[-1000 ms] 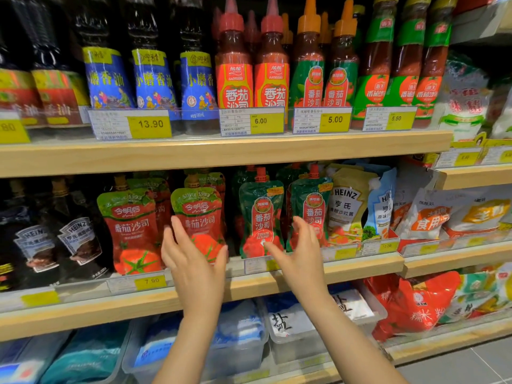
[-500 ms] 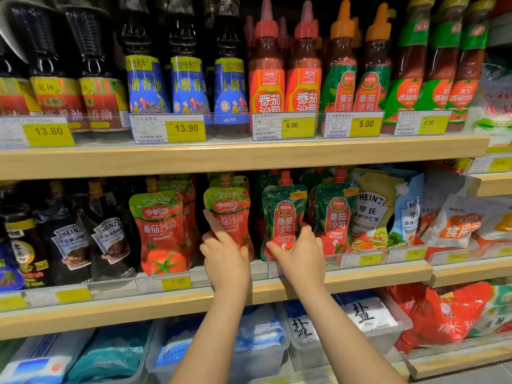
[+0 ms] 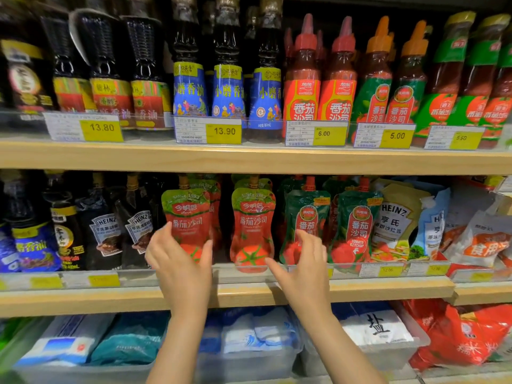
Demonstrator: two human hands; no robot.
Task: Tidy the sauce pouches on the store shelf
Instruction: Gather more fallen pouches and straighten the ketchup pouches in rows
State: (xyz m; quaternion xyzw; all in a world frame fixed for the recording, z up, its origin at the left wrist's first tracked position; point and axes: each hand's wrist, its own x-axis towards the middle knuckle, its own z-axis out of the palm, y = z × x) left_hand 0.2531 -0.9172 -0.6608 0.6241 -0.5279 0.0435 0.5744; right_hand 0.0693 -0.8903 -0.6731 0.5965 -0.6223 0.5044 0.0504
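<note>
Two red tomato sauce pouches stand side by side on the middle shelf, with more pouches behind them. My left hand grips the bottom of the left red pouch, fingers on its left edge and thumb on its right. The right red pouch stands upright and free. My right hand is open, its fingers in front of the lower part of a green ketchup pouch and its thumb pointing toward the right red pouch. A second green pouch stands to the right.
Dark Heinz bottles stand left of the pouches, and Heinz salad dressing pouches lean at the right. Sauce and oil bottles fill the upper shelf just above. Clear bins with salt bags sit on the shelf below.
Both hands have shifted left along the shelf. My left hand went from the right red pouch to the left one. My right hand came off the green pouch and spread open.
</note>
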